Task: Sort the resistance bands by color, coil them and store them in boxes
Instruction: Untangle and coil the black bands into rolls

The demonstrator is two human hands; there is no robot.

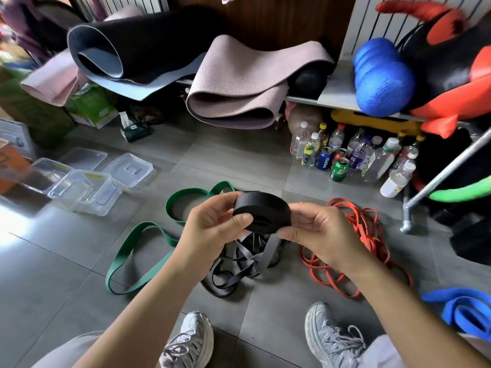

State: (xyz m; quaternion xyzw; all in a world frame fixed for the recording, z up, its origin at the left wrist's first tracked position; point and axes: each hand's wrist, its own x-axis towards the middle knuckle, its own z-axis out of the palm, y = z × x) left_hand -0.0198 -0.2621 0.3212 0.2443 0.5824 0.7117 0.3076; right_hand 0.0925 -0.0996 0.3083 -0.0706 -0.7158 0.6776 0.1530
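Under us spreads the grey tiled floor, matte with thin pale joints. At its far edge a ribbed pink mat lies folded over itself beside a black foam mat curled into a loose tube. Wide flat green bands sprawl in long open loops on the tiles to our left. Thin orange bands lie in a cord-like tangle to our right, and a broad blue band is folded at the right edge. Between them a heap of narrow, glossy loose black bands sits just ahead of our shoes. Clear hard plastic boxes stand open well to the left, with their lids lying flat behind them. Both our bare forearms reach forward and meet above that heap. There our left hand and right hand hold the black coil, a tightly wound, matte, puck-shaped roll, in the air. The left fingers curl behind its rim and the thumb presses flat on the near face. The right fingers wrap its other side, with the thumb clamped on the lower edge.
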